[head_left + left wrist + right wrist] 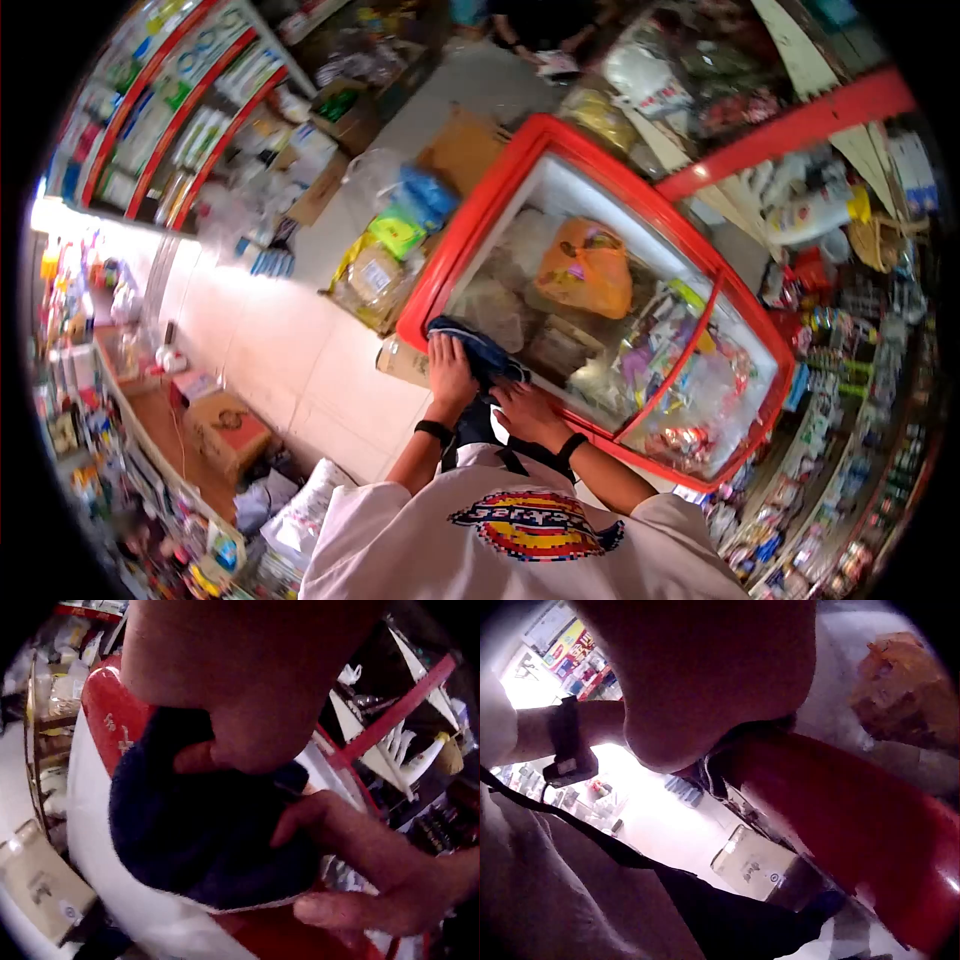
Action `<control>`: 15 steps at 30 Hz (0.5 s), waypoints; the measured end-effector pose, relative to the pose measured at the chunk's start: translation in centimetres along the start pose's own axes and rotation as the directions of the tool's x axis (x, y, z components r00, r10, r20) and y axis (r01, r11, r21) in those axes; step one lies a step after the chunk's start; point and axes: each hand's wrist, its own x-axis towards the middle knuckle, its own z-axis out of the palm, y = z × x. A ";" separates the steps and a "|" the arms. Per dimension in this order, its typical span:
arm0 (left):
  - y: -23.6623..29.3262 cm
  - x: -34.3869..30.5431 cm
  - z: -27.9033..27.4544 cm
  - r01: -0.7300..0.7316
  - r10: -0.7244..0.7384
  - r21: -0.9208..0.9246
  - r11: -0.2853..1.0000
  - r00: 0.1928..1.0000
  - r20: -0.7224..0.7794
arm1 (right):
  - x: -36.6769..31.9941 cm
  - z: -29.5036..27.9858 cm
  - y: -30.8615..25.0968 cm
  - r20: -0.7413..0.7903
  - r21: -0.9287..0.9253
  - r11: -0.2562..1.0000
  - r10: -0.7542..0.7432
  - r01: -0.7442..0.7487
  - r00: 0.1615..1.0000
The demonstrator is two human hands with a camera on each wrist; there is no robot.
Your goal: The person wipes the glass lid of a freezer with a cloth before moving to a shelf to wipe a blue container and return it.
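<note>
A dark blue cloth (pixel 472 342) lies on the near corner of a red-framed chest freezer (pixel 470 235) with a glass lid (pixel 520 300). My left hand (pixel 448 368) presses flat on the cloth with straight fingers. In the left wrist view the left hand (pixel 247 690) fills the top, over the cloth (pixel 195 840) and the red frame (pixel 112 712). Close beside it my right hand (pixel 527 408) holds the cloth's near edge; there the right hand (pixel 367 870) has its thumb on top and a finger beneath. The right wrist view shows mostly the right hand (pixel 720 675) and the frame (pixel 855 825).
An orange bag (pixel 585 268) and packaged goods lie under the lid. A carton (pixel 400 358) stands against the freezer, with bags of goods (pixel 385 265) on the tiled floor. Stocked shelves (pixel 170 100) line the left and more shelves (pixel 860 300) the right. A cardboard box (pixel 228 430) sits lower left.
</note>
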 end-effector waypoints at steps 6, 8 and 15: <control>2.5 3.1 0.2 -0.137 0.137 -0.161 0.977 0.991 -0.006 | 0.1 -0.2 -2.2 -0.277 0.079 0.955 0.297 -0.286 0.914; 4.4 5.5 0.2 -0.200 0.196 -0.183 0.962 0.980 -0.041 | 0.2 -1.1 -2.1 -0.384 0.091 0.930 0.364 -0.357 0.848; 11.4 16.6 0.2 -0.446 0.440 -0.041 0.894 0.892 -0.108 | 5.0 -8.7 1.8 -0.549 0.140 0.719 0.629 -0.681 0.551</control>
